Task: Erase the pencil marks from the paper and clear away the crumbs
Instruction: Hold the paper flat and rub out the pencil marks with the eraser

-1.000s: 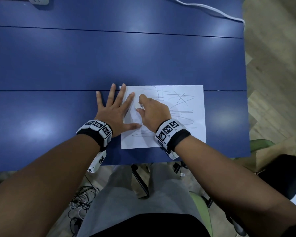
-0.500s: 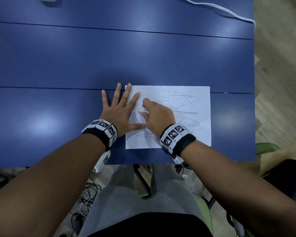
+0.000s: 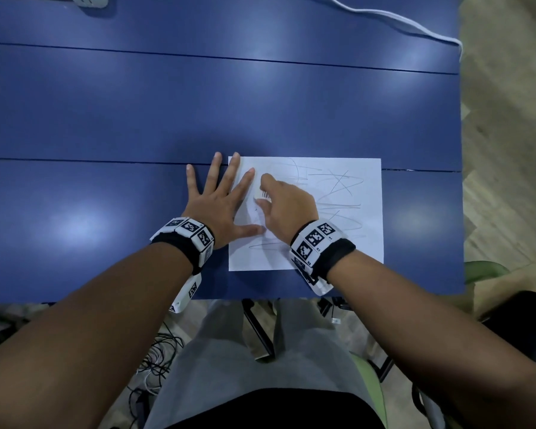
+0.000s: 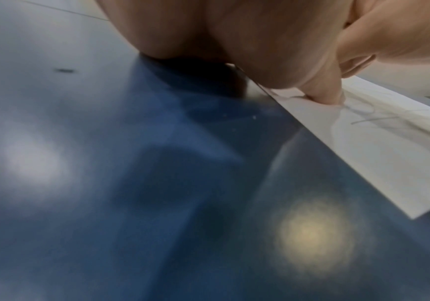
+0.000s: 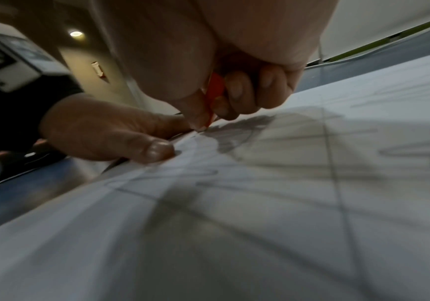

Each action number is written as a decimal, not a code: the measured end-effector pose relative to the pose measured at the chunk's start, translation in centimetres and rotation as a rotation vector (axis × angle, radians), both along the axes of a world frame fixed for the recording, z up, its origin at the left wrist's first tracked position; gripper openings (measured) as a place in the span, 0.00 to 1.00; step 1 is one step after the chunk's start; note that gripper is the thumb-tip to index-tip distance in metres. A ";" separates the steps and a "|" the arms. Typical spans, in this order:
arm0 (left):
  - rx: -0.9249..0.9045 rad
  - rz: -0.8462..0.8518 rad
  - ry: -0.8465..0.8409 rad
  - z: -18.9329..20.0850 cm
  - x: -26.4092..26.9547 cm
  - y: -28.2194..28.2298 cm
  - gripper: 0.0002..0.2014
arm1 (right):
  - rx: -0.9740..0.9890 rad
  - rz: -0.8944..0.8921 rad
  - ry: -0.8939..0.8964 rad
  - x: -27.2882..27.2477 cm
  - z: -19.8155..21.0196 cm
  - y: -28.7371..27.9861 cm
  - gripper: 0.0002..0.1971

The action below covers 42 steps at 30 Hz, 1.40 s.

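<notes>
Blue panelled bench [image 3: 260, 103] carries a white rectangular sheet of paper [image 3: 365, 243] near its front edge, with a white cable [image 3: 393, 18] trailing across the far right corner. Compared with the head views from a second and half a second ago, the paper and both hands hold essentially the same relative arrangement; the apparent drift is mostly the camera's own. The left hand [image 3: 220, 205] stays spread flat, fingers straight, pinning the sheet's left edge, its thumb [image 4: 329, 95] pressing on the paper. The right hand [image 3: 288, 205] remains curled with its grip clamped on a small eraser with a barcode label [image 3: 265, 196], a red face of it [image 5: 215, 89] showing between thumb and fingers in the wrist view, its tip touching the sheet. Grey pencil scribbles [image 3: 338, 193] still cover the centre and right of the page; those on the left look fainter, suggesting erasing has begun there. Judgement: the task is at an early stage, most marks remain, and no crumbs can be made out at this resolution.
</notes>
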<state>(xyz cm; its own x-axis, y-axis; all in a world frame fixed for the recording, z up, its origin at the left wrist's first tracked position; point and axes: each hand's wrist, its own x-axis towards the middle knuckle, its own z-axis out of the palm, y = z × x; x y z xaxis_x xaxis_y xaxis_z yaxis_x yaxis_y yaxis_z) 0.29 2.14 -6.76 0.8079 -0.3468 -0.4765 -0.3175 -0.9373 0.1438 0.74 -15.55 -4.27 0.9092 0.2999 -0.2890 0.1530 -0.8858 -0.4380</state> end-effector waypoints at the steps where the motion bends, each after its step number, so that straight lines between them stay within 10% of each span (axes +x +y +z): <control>1: -0.002 0.000 0.000 0.0 0.0 0.0 0.56 | -0.008 0.036 0.006 -0.3 0.0 0.1 0.09; 42: -0.018 0.005 -0.017 -0.2 0.0 0.0 0.57 | -0.009 -0.016 -0.018 1.4 0.3 0.2 0.11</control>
<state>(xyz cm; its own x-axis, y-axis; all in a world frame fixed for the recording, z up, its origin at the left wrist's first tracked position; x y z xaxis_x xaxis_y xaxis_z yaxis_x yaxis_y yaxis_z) 0.34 2.18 -6.94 0.8176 -0.3509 -0.4565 -0.3152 -0.9362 0.1553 2.15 -15.39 -4.02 0.9190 0.2824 -0.2752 0.1460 -0.8920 -0.4278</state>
